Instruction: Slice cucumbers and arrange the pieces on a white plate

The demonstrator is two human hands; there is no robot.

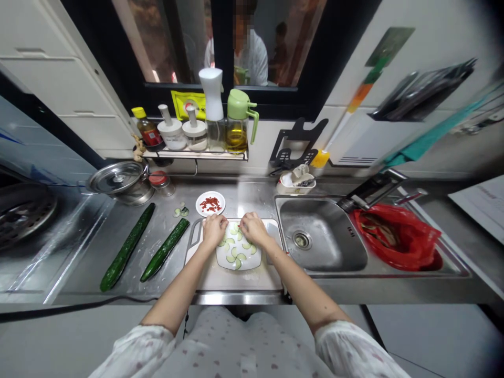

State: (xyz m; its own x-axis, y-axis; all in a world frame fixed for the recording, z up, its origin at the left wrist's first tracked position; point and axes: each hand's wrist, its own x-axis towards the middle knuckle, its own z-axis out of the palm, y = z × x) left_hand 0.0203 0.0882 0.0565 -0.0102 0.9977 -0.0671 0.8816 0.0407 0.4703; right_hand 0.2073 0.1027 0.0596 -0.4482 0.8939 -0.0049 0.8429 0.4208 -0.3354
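A white plate (239, 262) lies on the cutting board (236, 282), with thin curved cucumber slices (235, 259) arranged on it in small fans. At the plate's upper left edge is my left hand (214, 229), its fingers drawn together; what they hold, if anything, I cannot make out. My right hand (254, 229) is at the upper right of the plate, fingertips pinched at a small red piece (239, 226). Just beyond the board stands a small white dish (200, 208) of red bits (210, 203).
Two cucumbers (128, 247) and some cucumber scraps (181, 210) lie left of the board. To the right are a steel sink (323, 236) and a red plastic bag (409, 241). A lidded pot (122, 181) stands back left; bottles and jars line a shelf (197, 154) behind.
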